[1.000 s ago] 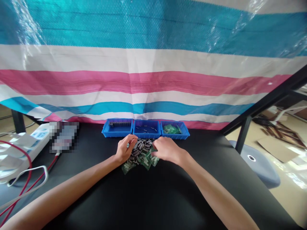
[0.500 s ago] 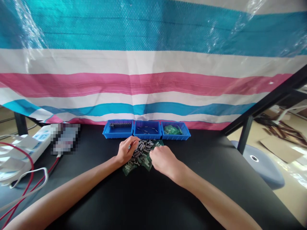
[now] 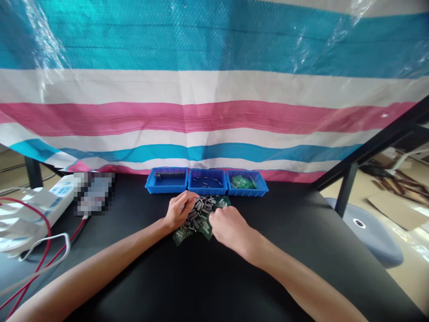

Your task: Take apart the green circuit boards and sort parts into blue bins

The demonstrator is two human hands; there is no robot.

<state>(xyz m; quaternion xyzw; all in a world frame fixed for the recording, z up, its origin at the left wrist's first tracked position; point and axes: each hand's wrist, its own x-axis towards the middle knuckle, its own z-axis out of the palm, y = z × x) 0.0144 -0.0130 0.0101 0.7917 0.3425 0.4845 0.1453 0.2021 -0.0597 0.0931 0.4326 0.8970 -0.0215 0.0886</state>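
Observation:
A heap of small dark cylindrical parts [image 3: 200, 208] lies on green circuit boards [image 3: 181, 235] on the black table [image 3: 208, 277]. My left hand [image 3: 178, 210] rests on the heap's left side with its fingers curled into the parts. On the right edge of the heap, my right hand [image 3: 228, 226] has its fingers closed; what they pinch is hidden. Behind the heap stand three blue trays: the left tray [image 3: 166, 184] has a row of dark parts, the middle tray [image 3: 207, 186] has thin pins, the right tray [image 3: 250, 191] has green boards.
A striped blue, white and pink tarp [image 3: 214, 89] hangs behind the trays. A white power strip [image 3: 50, 197] with red and white cables [image 3: 43, 250] lies at the left. A black frame leg [image 3: 345, 192] and a grey round stool [image 3: 368, 232] stand at the right.
My right hand has drawn back from the top of the heap toward me and closed at its right edge. My left hand has stayed on the heap.

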